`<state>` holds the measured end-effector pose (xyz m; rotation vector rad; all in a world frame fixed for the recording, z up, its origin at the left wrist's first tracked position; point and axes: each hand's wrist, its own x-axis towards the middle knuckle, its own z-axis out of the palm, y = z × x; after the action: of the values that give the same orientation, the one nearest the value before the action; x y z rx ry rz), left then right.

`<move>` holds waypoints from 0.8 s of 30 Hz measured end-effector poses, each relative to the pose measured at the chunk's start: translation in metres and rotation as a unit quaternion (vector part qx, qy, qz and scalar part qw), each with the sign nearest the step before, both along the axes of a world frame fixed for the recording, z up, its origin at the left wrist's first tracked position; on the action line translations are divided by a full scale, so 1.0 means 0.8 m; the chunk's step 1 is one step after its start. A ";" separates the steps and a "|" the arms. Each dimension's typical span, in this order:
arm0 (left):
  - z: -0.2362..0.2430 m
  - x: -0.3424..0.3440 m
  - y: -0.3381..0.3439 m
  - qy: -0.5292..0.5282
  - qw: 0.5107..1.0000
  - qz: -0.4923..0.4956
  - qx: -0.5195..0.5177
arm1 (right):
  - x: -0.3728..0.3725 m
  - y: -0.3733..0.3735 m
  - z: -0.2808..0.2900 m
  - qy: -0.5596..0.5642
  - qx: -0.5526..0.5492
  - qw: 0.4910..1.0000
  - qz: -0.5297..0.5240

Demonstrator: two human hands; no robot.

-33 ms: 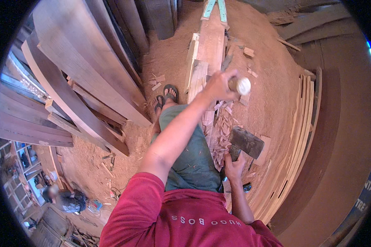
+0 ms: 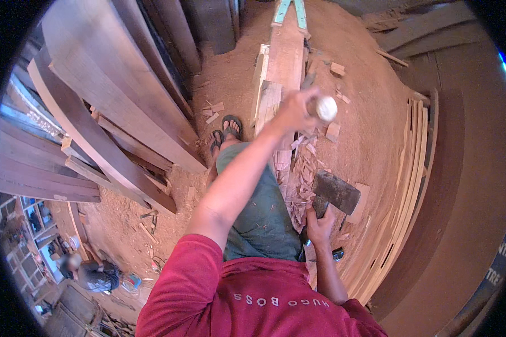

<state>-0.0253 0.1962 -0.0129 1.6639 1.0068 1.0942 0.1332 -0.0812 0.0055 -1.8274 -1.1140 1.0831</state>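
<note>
My left hand [image 2: 296,112] is closed round the upright handle of a chisel [image 2: 325,108]. Its round pale end faces up, and its blade is hidden below the blurred hand. Beneath that hand a long wooden beam [image 2: 285,62] runs away from me, its near part rough and littered with chips. My right hand [image 2: 319,224] grips a mallet [image 2: 336,192] by its handle. The mallet's dark, blocky head is right of the beam, apart from the chisel.
Wood shavings [image 2: 302,178] cover the beam's near end. Large curved planks [image 2: 104,62] lean at the left; thin boards [image 2: 413,185] stand along the right. Pale green strips [image 2: 290,12] form a V at the beam's far end. Another person [image 2: 93,275] is at the lower left.
My left hand and the chisel have shifted slightly left and away from me. My right hand and the mallet have barely moved.
</note>
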 end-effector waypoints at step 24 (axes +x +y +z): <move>0.005 -0.011 0.019 -0.063 0.988 0.117 0.076 | 0.002 0.273 0.197 -0.275 0.087 0.904 0.317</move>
<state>-0.0345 0.2113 -0.0090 1.6004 1.0777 1.4458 0.1351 0.1376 0.1628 -1.7027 -2.1762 0.7591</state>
